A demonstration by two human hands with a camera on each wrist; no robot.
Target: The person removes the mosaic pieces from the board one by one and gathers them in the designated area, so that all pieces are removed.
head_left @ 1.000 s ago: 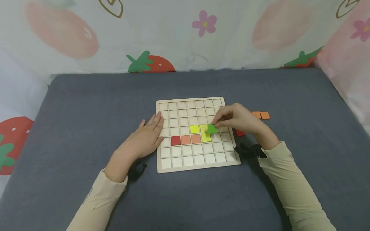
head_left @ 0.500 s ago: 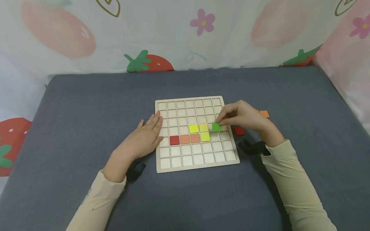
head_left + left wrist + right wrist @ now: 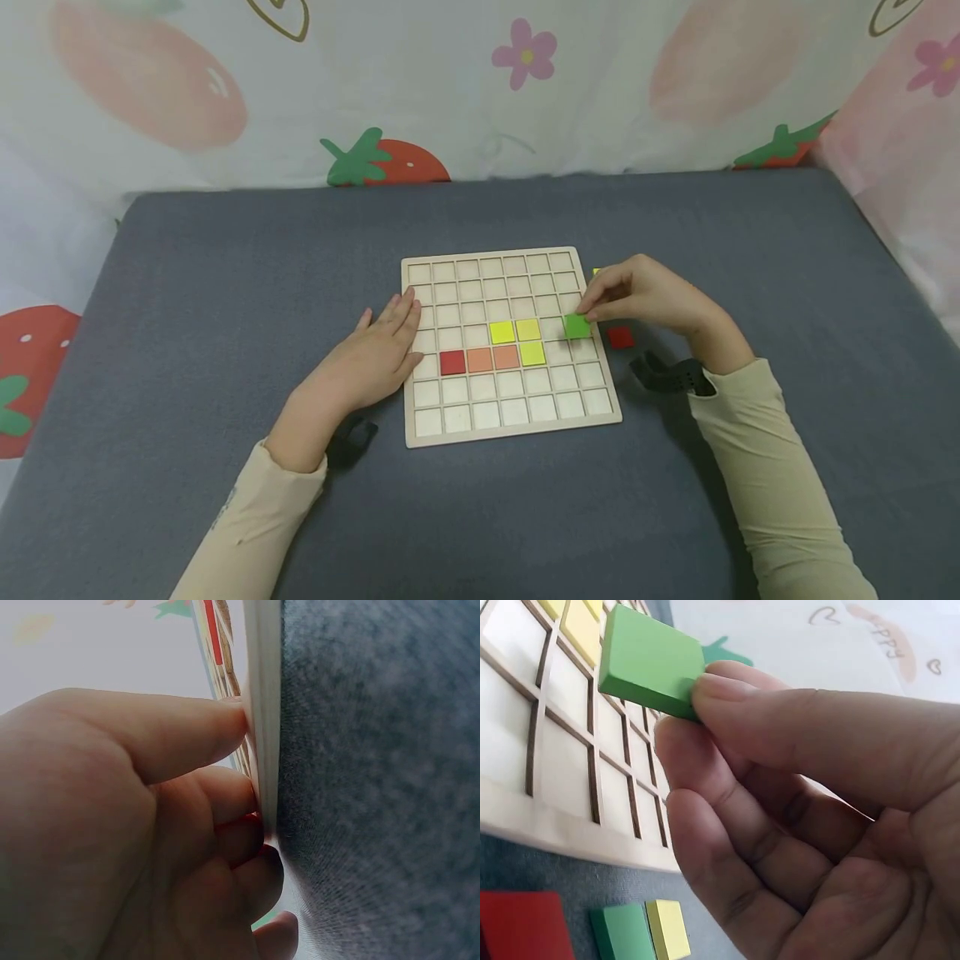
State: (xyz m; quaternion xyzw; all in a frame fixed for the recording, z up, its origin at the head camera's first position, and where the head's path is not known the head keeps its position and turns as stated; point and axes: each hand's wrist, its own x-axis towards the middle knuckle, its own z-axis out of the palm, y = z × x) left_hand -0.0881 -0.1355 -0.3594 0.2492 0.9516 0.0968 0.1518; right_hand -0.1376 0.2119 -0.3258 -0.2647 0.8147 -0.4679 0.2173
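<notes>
Board [image 3: 513, 433] in the head view: a roughly square panel, pale and wood-like, with a plain rim and thin raised ribs forming square cells. It lies on a dark grey cloth [image 3: 465, 533] with a matt surface. The left hand [image 3: 371, 362] rests on the left rim, fingers extended and slightly spread, grasping nothing. The right hand [image 3: 641, 287] pinches a green tile [image 3: 577, 326] at one corner and holds it above the right edge of the grid. One row contains a dark red tile [image 3: 452, 362], two salmon tiles [image 3: 492, 358] and a yellow tile [image 3: 532, 353], side by side; two more yellow tiles [image 3: 514, 332] occupy the next row away from the person. A loose red tile [image 3: 620, 337] lies on the cloth just beside the right rim. A printed curtain [image 3: 600, 92] with fruit and flower motifs hangs behind.

Left wrist view: the rim appears nearly edge-on, smooth and light, against the grainy cloth. The thumb and fingertips of the left hand meet the rim. A narrow red strip [image 3: 213, 634] shows near the rim (too foreshortened to identify).

Right wrist view: the green tile is a thick, flat square with smooth faces and slightly softened edges, gripped between thumb and fingers, tilted, and clear of the ribs. The other fingers are bent underneath. Below, on the cloth, the loose red tile, a dark green tile [image 3: 624, 932] and a pale yellow tile [image 3: 669, 930] lie near the rim.
</notes>
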